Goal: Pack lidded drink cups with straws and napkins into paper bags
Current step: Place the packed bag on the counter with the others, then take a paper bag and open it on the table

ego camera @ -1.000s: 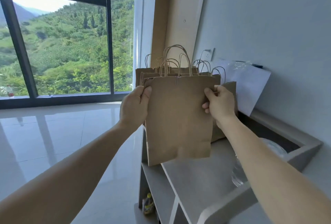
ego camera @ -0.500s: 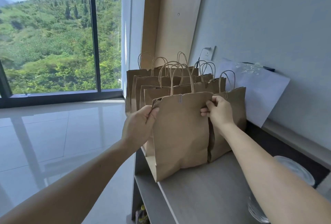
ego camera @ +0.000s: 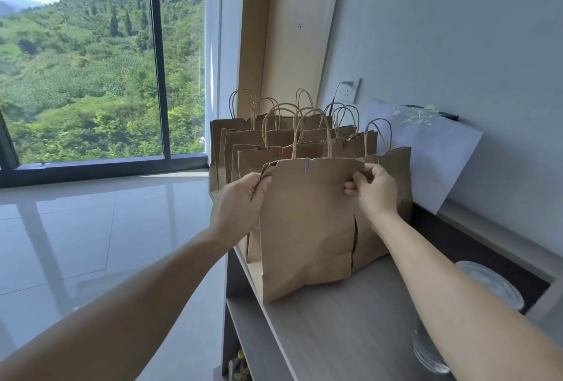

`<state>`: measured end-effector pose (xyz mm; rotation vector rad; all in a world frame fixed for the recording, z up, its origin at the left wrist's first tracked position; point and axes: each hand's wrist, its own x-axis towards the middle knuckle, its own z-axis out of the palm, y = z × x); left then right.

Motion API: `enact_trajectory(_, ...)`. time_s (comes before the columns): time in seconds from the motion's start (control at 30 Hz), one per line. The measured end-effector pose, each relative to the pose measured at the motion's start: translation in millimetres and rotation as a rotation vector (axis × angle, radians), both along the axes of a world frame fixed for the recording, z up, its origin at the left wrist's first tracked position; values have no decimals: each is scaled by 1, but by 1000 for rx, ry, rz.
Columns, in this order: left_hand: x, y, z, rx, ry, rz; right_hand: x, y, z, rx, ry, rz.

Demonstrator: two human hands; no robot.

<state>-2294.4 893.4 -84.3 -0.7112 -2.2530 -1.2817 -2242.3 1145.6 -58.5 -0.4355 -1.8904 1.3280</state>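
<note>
A brown paper bag point(ego camera: 307, 225) with twisted handles stands upright on the grey shelf top point(ego camera: 350, 325), its bottom at the shelf's left edge. A paper clip sits at the middle of its top rim. My left hand point(ego camera: 240, 201) pinches the bag's top left corner. My right hand point(ego camera: 370, 188) pinches the top right corner. Behind it stand several more brown paper bags point(ego camera: 243, 140) in rows. A clear lidded cup point(ego camera: 484, 283) shows at the lower right, partly hidden by my right forearm.
A white paper sheet point(ego camera: 438, 161) leans on the wall behind the bags, below a wall socket point(ego camera: 353, 91). A raised ledge point(ego camera: 493, 243) runs along the wall. Left of the shelf is glossy tiled floor point(ego camera: 91, 243) and a large window. Lower shelves hold a small bottle point(ego camera: 239, 365).
The bag I hold came down from the air and now stands on the shelf top in front of the other bags. Both hands kept hold of its top corners.
</note>
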Motion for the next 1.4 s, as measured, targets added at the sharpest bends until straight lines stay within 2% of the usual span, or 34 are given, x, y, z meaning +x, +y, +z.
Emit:
enact_trajectory(0.33, 12, -1, -6, -31, -49, 27, 3, -3, -5, -67, -41, 23)
enact_trajectory(0.53, 23, -1, 14, -57, -77, 110, 22, 0, 4, 28, -129, 57)
enact_trajectory(0.6, 34, 5, 24, -65, 13, 160, 38, 5, 6, 196, -233, 29)
enact_trajectory(0.7, 64, 19, 40, -169, 288, 191, 67, 12, 9, 360, -380, 44)
enact_trajectory(0.77, 85, 33, 45, -293, 342, 104, 89, 16, 9, 422, -469, 67)
enact_trajectory(0.9, 122, 69, 44, -617, 56, -109, 140, 23, 10, 537, -595, 74)
enact_trajectory(0.97, 140, 89, 42, -716, -29, -189, 170, 26, 8, 572, -620, 34)
enact_trajectory(1.13, 189, 135, 39, -801, -4, -395, 259, 37, 2, 569, -693, -132)
enact_trajectory(1.4, 280, 178, 26, -834, 122, -662, 407, 26, -17, 498, -921, -410)
